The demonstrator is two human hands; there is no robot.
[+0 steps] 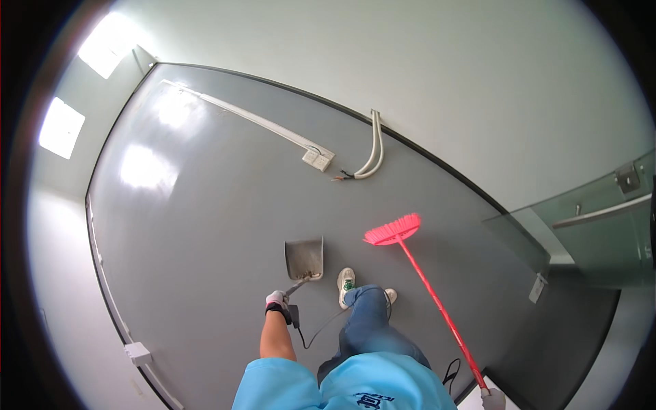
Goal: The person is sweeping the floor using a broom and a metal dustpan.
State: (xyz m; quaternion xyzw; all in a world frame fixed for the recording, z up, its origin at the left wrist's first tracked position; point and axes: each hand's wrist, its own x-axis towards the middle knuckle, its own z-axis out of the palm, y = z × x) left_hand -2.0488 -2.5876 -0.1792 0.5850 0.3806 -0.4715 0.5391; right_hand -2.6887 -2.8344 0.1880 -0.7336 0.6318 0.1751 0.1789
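My left hand point(277, 299), in a pale glove with a black wrist strap, is closed round the handle of a grey dustpan point(305, 258). Some debris lies in the pan close to its handle end. Down at the lower right my right hand point(493, 399), also gloved, grips the top of a long red broom point(437, 301). The broom's pink bristle head point(395, 230) is to the right of the dustpan, apart from it, its bristles pointing away from me.
A white cable trunking point(253, 119) crosses the grey floor and ends at white sockets point(318, 160). White conduits point(374, 154) with bare wire ends curve from the far wall. An open glass door point(608, 219) stands at right. A cable hangs from my left wrist.
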